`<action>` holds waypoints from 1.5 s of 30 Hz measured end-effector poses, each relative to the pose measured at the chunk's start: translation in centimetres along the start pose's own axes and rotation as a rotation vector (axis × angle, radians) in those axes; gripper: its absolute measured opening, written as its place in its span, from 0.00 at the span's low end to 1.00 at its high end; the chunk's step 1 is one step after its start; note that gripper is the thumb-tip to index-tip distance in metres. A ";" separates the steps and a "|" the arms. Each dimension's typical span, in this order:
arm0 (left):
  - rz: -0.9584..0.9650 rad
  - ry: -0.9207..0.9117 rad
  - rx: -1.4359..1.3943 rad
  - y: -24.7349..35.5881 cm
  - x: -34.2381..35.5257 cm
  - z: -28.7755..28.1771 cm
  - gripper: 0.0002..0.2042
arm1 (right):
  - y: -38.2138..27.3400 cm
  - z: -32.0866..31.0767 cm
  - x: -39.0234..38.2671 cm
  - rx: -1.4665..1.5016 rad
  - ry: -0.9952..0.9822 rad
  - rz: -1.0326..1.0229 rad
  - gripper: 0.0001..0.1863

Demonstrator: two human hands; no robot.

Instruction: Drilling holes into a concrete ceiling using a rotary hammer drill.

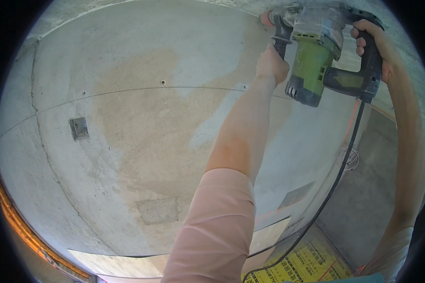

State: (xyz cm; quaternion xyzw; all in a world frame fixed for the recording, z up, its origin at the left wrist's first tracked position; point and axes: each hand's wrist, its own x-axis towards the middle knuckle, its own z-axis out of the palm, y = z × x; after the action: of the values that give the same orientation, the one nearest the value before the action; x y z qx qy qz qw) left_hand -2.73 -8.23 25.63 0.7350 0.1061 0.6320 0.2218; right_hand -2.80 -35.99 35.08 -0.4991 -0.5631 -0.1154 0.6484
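Note:
A green and black rotary hammer drill (311,63) is held up high at the upper right, near where the wall meets the ceiling. My left hand (272,64) is closed around its black side handle (283,33), with the arm stretched upward. Around the rear D-shaped handle (372,63) wraps my right hand (377,40); part of its fingers shows inside the loop. The tool's reddish nose (266,19) points left. I cannot make out a bit in it. Pale dust coats the metal gear housing (320,21).
A black power cable (337,177) hangs from the rear handle down to the floor. The bare concrete wall (141,108) has small holes, a line and a recessed socket box (79,128). Below are wooden boards (113,263) and yellow printed sheeting (300,259).

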 end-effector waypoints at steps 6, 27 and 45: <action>-0.011 0.001 -0.001 0.1 0.1 -0.2 0.15 | 0.0 0.0 -0.1 0.019 0.028 0.042 0.06; 0.003 -0.001 0.003 -0.7 0.4 0.7 0.15 | 0.5 0.6 -0.3 -0.039 0.057 0.018 0.08; -0.012 0.024 -0.043 -0.8 0.1 0.8 0.15 | 0.7 1.1 -0.4 -0.025 0.081 0.028 0.09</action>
State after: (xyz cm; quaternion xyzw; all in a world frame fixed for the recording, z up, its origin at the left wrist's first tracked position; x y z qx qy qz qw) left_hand -1.79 -7.66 25.31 0.7216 0.0995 0.6417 0.2401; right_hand -3.13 -34.94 34.25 -0.5097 -0.5279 -0.1334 0.6661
